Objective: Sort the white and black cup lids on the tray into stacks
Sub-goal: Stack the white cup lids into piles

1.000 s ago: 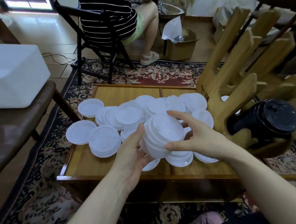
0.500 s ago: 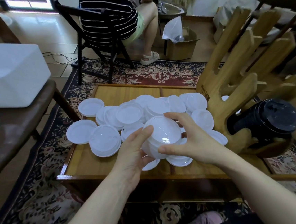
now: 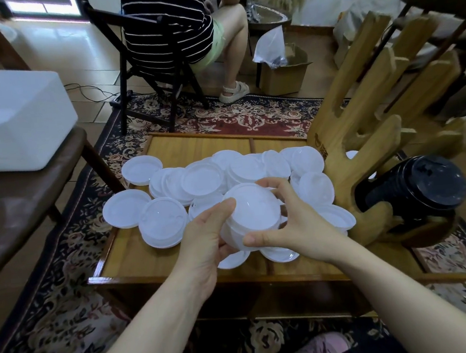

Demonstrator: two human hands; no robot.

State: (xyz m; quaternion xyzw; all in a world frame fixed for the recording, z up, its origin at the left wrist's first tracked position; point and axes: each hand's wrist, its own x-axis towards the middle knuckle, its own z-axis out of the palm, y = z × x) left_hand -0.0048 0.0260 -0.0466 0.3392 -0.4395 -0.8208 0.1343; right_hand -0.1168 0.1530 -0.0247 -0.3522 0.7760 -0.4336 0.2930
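A stack of white lids [image 3: 251, 215] is held just above the wooden tray [image 3: 132, 261], near its front edge. My left hand [image 3: 204, 243] cups the stack from the left and below. My right hand [image 3: 291, 227] grips it from the right, thumb on the near rim and fingers over the far rim. Several loose white lids [image 3: 203, 177] lie spread over the tray's middle and back. A stack of black lids [image 3: 415, 188] lies on its side in the wooden rack [image 3: 363, 124] at the right.
A person in a striped top sits on a black chair [image 3: 141, 65] beyond the tray. A white foam box [image 3: 12, 117] rests on a brown seat at the left. A cardboard box [image 3: 283, 73] stands on the floor at the back. Patterned rug underneath.
The stack has tilted so its top faces me more. My right hand's thumb has slid down to the near rim, and a loose lid now shows right of my right hand.
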